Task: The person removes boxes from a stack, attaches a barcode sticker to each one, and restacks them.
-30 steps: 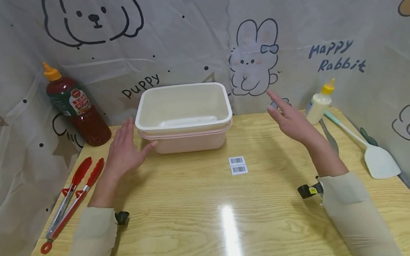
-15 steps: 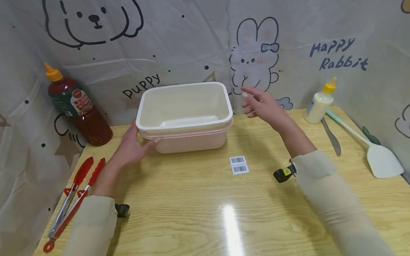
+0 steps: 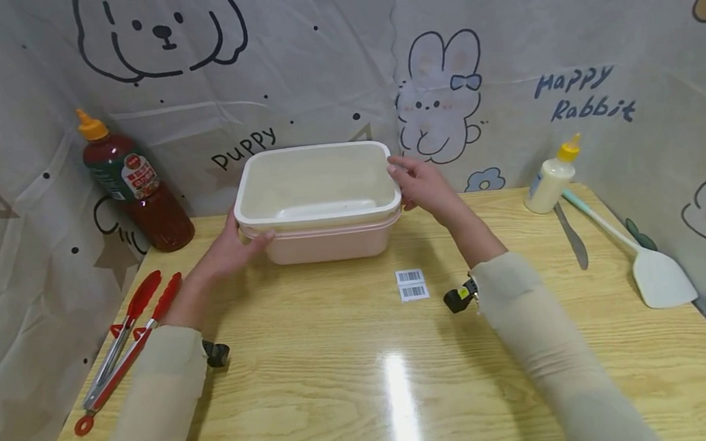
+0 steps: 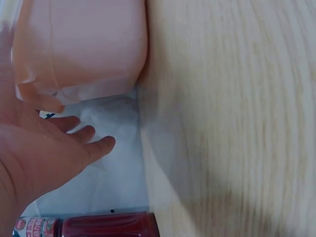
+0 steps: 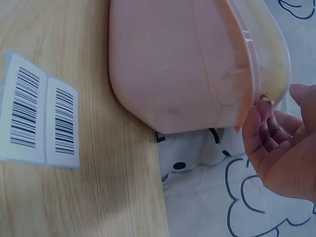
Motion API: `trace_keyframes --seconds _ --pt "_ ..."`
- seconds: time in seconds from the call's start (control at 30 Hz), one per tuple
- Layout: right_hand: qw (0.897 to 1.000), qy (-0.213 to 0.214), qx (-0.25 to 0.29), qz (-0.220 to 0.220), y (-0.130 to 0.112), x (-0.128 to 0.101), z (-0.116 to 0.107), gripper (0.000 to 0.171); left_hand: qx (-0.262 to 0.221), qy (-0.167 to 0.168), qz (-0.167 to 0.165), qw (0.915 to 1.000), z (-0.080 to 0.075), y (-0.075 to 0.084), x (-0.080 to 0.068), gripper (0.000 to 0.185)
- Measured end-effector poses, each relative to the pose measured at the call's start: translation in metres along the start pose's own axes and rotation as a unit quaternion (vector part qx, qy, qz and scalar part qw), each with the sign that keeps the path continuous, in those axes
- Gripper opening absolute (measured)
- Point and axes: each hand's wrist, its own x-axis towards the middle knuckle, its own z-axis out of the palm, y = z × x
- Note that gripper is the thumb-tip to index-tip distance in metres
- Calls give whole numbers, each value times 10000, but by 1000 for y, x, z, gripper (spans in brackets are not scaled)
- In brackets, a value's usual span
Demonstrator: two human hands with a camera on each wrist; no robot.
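A white plastic bin [image 3: 316, 182] sits nested in a pink plastic bin [image 3: 330, 244], at the back of the wooden table. My left hand [image 3: 227, 252] touches the left end of the stack, its thumb at the front corner by the rims. Several of its fingers [image 4: 94, 148] stretch out straight beside the pink bin in the left wrist view. At the right end, my right hand [image 3: 426, 188] pinches the white bin's rim. The right wrist view shows its curled fingers [image 5: 256, 123] under that rim, with the thumb above.
Red-tipped tongs [image 3: 122, 353] and a red sauce bottle [image 3: 135, 188] are at left. Barcode labels [image 3: 411, 285] lie in front of the bins. A yellow-capped bottle [image 3: 549, 183], a grey knife-like utensil [image 3: 571, 236] and a white spatula [image 3: 661, 274] are at right. Printed cloth hangs behind.
My right hand has moved left from the yellow-capped bottle to the bin's right rim, its fingers curling. My left hand has moved slightly right, against the bins. The bins look unmoved.
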Motion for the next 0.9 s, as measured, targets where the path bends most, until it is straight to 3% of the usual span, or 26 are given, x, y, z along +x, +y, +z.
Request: trace_keyframes --seconds 0.47,0.7,0.9 --pt "9986 207 -397 292 -10 14 13 73 -353 74 83 9993 3 4 5 111" --pt "9971 369 -627 228 -12 18 14 70 -551 97 71 9984 3 5 6 113" --pt "9974 500 -508 77 -13 20 15 65 -741 98 86 9972 4 1 11 111"
